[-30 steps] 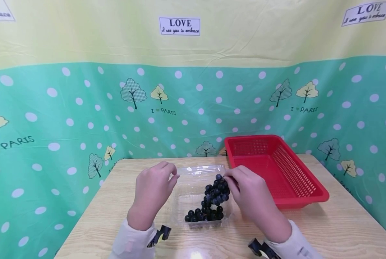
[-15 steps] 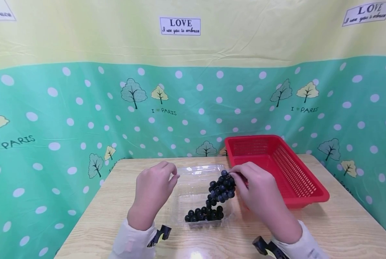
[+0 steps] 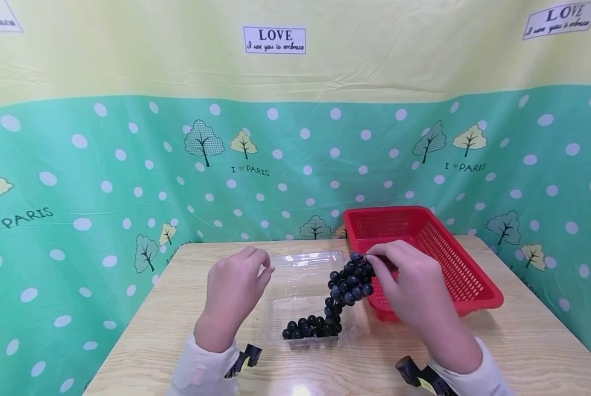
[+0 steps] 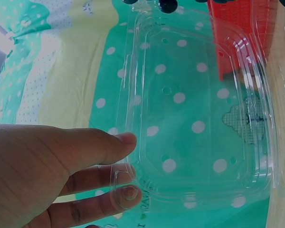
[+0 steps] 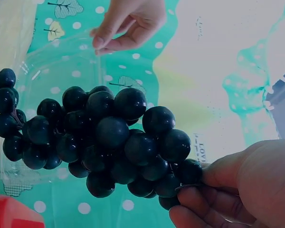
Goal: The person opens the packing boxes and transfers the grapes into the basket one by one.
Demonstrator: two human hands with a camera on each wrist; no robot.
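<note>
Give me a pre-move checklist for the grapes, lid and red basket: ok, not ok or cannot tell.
1. Right hand grips the grape bunch: ok, pinched at its upper end.
2. Left hand holds the clear lid: ok, pinched at a corner.
3. Lid open: ok, raised from the tray.
4. Bunch clear of the tray: not ok, its lower strand reaches the grapes in it.
5. Tray grapes joined to the bunch: cannot tell.
6. Red basket upright beside the tray: ok.

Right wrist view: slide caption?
Right hand pinches a bunch of dark grapes by one end; beyond, left hand holds a clear lid.
</note>
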